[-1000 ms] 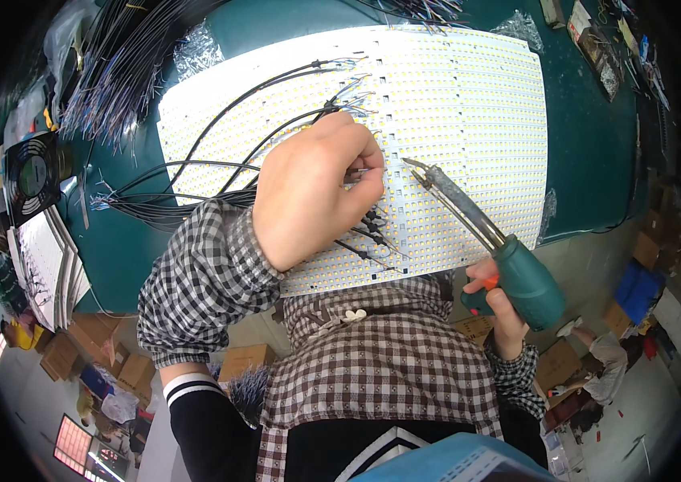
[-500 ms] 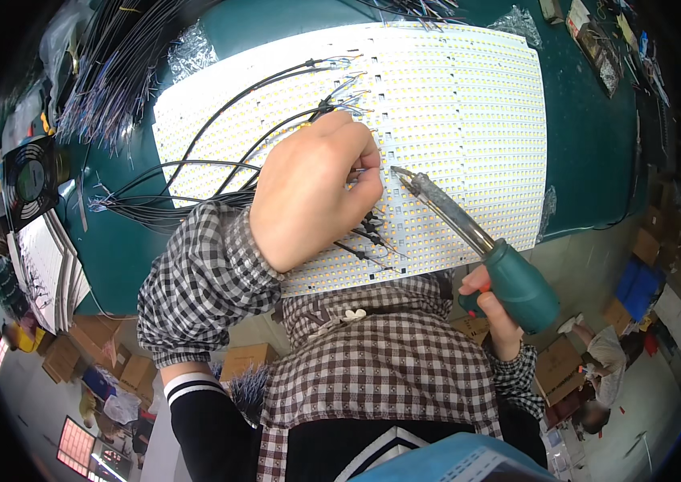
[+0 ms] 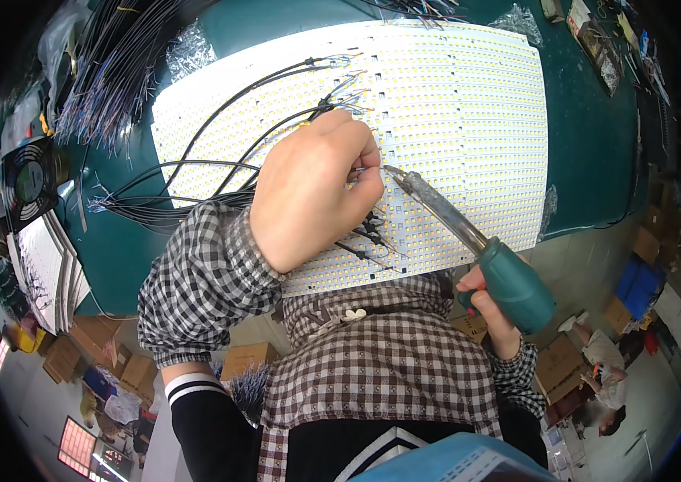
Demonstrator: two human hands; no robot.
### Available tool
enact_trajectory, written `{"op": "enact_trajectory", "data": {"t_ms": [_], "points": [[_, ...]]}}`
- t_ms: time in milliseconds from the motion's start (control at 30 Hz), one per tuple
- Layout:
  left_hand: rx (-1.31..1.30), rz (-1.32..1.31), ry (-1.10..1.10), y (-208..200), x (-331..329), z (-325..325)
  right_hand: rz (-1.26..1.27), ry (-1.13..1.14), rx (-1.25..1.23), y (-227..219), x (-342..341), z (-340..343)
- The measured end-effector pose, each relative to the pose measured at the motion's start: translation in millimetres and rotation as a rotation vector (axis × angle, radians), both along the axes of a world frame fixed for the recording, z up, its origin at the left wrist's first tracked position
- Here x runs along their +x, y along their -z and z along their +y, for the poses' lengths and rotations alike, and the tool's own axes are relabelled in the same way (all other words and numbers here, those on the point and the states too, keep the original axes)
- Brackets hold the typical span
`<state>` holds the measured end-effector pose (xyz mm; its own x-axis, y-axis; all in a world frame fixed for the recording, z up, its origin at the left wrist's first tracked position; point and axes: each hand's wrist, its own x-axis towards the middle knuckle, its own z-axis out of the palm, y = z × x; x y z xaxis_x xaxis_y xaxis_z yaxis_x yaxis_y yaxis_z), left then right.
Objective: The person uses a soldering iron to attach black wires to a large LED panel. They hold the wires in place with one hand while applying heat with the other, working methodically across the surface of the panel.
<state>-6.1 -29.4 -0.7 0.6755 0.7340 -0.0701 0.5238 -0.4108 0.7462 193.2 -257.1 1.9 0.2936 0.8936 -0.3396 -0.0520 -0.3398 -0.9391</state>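
Observation:
My left hand (image 3: 312, 189) is closed in a pinch over the middle of the white LED boards (image 3: 493, 104). Between thumb and forefinger is a thin wire end, mostly hidden by the fingers. In my right hand (image 3: 499, 323) is a soldering iron (image 3: 515, 285) with a green handle. Its tip meets the board seam right beside my left fingertips. Black cables (image 3: 224, 100) with stripped, coloured wire ends lie across the boards' left half, some passing under my left hand.
A thick bundle of wires (image 3: 107, 96) lies at the far left, above a black fan (image 3: 31, 181) and stacked white boards (image 3: 49, 273). Crumpled clear plastic (image 3: 192, 52) touches the boards' far left corner. A long box of scraps (image 3: 593, 44) sits at the far right of the green table (image 3: 597, 161).
The soldering iron has shifted slightly left, bringing its tip closer to my left fingertips. My left hand has stayed in place.

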Motion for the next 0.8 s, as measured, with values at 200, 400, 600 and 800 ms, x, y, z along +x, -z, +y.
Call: {"op": "enact_trajectory", "data": {"t_ms": [200,400,600,800], "points": [[0.011,-0.008,0.004,0.1,-0.5,0.4,-0.059,-0.031,0.008,-0.6,-0.1,1.1],[0.014,-0.002,0.000,-1.4,-0.2,0.7,-0.095,-0.061,0.027,0.5,2.3,-1.6],[0.004,-0.006,-0.004,0.0,0.4,0.4,-0.033,0.004,0.024,0.8,1.2,-2.8],[-0.011,-0.014,0.012,-5.2,-2.2,1.5,0.041,0.061,0.024,-0.5,0.6,-2.5]]}}
